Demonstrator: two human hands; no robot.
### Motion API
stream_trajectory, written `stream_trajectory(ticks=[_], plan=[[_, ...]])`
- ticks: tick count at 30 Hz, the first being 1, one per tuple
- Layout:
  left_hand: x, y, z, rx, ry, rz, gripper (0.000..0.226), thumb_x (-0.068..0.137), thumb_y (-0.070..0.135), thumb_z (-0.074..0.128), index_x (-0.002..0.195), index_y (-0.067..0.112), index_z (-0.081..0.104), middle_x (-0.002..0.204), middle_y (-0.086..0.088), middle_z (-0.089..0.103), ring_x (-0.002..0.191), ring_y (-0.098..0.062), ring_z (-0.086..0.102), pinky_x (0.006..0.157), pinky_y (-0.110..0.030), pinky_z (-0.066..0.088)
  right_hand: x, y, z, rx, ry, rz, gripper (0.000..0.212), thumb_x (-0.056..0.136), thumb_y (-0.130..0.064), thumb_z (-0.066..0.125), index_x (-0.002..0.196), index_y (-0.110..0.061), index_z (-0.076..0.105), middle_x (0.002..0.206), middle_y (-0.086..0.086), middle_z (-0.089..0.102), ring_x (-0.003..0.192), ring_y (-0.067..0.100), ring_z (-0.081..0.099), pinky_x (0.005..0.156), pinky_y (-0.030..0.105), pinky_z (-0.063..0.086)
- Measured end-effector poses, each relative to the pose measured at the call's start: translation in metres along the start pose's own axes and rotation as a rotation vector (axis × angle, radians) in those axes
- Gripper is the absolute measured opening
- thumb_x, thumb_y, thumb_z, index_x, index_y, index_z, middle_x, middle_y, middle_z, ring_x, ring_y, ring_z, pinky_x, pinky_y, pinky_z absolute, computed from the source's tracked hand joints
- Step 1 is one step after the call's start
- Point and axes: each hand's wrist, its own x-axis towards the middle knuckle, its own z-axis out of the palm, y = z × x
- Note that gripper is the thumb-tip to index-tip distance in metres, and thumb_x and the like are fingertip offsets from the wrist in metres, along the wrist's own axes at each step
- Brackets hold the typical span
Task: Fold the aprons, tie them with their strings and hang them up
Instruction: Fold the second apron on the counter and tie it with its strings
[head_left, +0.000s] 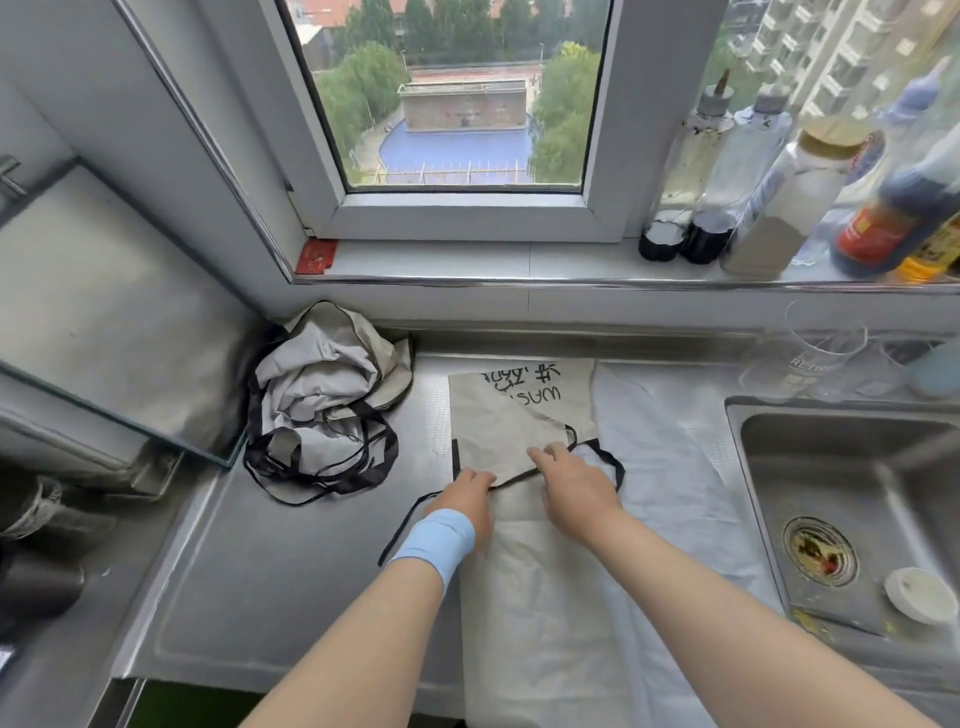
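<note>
A beige apron (524, 587) with black trim and black lettering lies flat on the steel counter (291, 587), its top part folded back toward me. My left hand (467, 499), blue band at the wrist, holds the folded edge at its left. My right hand (574, 491) rests on the fold to the right, fingers stretched out toward the black neck strap (610, 460). A black tie string (402, 525) trails off the apron's left side. A second apron (324, 397) lies crumpled in a heap with tangled black strings at the back left.
A white cloth (670, 467) lies under the apron's right side. A steel sink (852, 514) with a small white dish sits at the right. Bottles (769, 192) line the window sill, glasses (815, 358) stand behind the sink. A glass-edged stove panel (104, 322) is at the left.
</note>
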Motion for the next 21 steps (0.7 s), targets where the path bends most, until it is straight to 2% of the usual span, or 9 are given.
stream_trajectory(ticks=[2, 3, 6, 9, 12, 15, 17, 20, 21], plan=[[0.011, -0.005, 0.000, 0.034, -0.009, 0.002, 0.045, 0.091, 0.013, 0.045, 0.134, 0.026, 0.046, 0.133, -0.002, 0.041, 0.114, -0.028, 0.054, 0.096, -0.038, 0.045, 0.014, -0.001, 0.002, 0.012, -0.055, -0.018, 0.061, 0.093, -0.009, 0.046, 0.150, -0.025, 0.032, 0.140, 0.002, 0.041, 0.111, 0.031, 0.058, 0.081, 0.040, 0.050], [0.016, -0.008, 0.000, 0.052, -0.003, -0.003, 0.041, 0.090, 0.012, 0.044, 0.128, 0.026, 0.049, 0.128, -0.002, 0.045, 0.109, -0.028, 0.057, 0.093, -0.037, 0.047, 0.020, -0.002, 0.003, 0.011, -0.068, -0.031, 0.054, 0.093, -0.009, 0.046, 0.145, -0.024, 0.039, 0.134, 0.004, 0.045, 0.108, 0.032, 0.059, 0.080, 0.040, 0.049], [0.030, -0.018, -0.006, 0.065, -0.021, -0.047, 0.034, 0.085, 0.012, 0.043, 0.113, 0.028, 0.054, 0.115, 0.001, 0.060, 0.099, -0.025, 0.060, 0.082, -0.031, 0.048, 0.037, -0.001, 0.006, 0.004, -0.069, -0.026, 0.030, 0.091, -0.009, 0.048, 0.118, -0.016, 0.059, 0.113, 0.009, 0.052, 0.100, 0.032, 0.059, 0.076, 0.037, 0.045], [0.050, -0.024, -0.022, -0.008, -0.002, -0.073, 0.028, 0.084, 0.017, 0.045, 0.103, 0.027, 0.063, 0.108, 0.002, 0.064, 0.097, -0.024, 0.061, 0.080, -0.028, 0.048, 0.054, -0.002, 0.000, 0.097, -0.075, 0.039, 0.023, 0.087, -0.011, 0.053, 0.101, -0.013, 0.071, 0.104, 0.009, 0.064, 0.097, 0.032, 0.062, 0.073, 0.032, 0.045], [0.071, -0.029, -0.053, -0.111, 0.303, -0.021, 0.020, 0.089, 0.014, 0.047, 0.102, 0.019, 0.061, 0.107, -0.004, 0.060, 0.091, -0.030, 0.060, 0.077, -0.033, 0.047, 0.079, -0.003, -0.018, 0.332, 0.006, 0.168, 0.017, 0.090, -0.023, 0.062, 0.093, -0.018, 0.077, 0.100, 0.004, 0.072, 0.099, 0.024, 0.065, 0.076, 0.027, 0.045], [0.090, -0.032, -0.086, -0.250, 0.581, 0.044, 0.016, 0.088, 0.001, 0.049, 0.095, 0.013, 0.058, 0.102, -0.008, 0.054, 0.081, -0.034, 0.058, 0.071, -0.038, 0.046, 0.104, -0.003, -0.041, 0.368, 0.118, 0.283, 0.015, 0.090, -0.033, 0.065, 0.096, -0.026, 0.077, 0.110, 0.002, 0.068, 0.105, 0.025, 0.062, 0.082, 0.029, 0.044], [0.105, -0.034, -0.103, -0.274, 0.660, 0.117, 0.019, 0.083, -0.005, 0.053, 0.089, 0.010, 0.062, 0.105, -0.009, 0.055, 0.083, -0.033, 0.059, 0.070, -0.037, 0.049, 0.120, -0.004, -0.054, 0.352, 0.110, 0.350, 0.018, 0.090, -0.037, 0.063, 0.098, -0.029, 0.076, 0.108, -0.002, 0.072, 0.104, 0.025, 0.064, 0.079, 0.029, 0.045], [0.121, -0.033, -0.113, -0.164, 0.719, 0.275, 0.026, 0.072, -0.008, 0.062, 0.087, 0.013, 0.069, 0.117, -0.009, 0.059, 0.102, -0.031, 0.059, 0.086, -0.041, 0.051, 0.147, -0.003, -0.065, 0.436, 0.122, 0.422, 0.018, 0.089, -0.034, 0.058, 0.092, -0.029, 0.076, 0.098, -0.002, 0.075, 0.099, 0.025, 0.066, 0.079, 0.029, 0.050], [0.123, -0.033, -0.112, -0.132, 0.727, 0.299, 0.028, 0.070, -0.008, 0.063, 0.086, 0.014, 0.069, 0.115, -0.008, 0.060, 0.101, -0.031, 0.058, 0.085, -0.041, 0.051, 0.156, -0.002, -0.068, 0.464, 0.150, 0.449, 0.018, 0.089, -0.032, 0.057, 0.091, -0.029, 0.075, 0.098, -0.002, 0.075, 0.099, 0.025, 0.066, 0.080, 0.030, 0.051]])
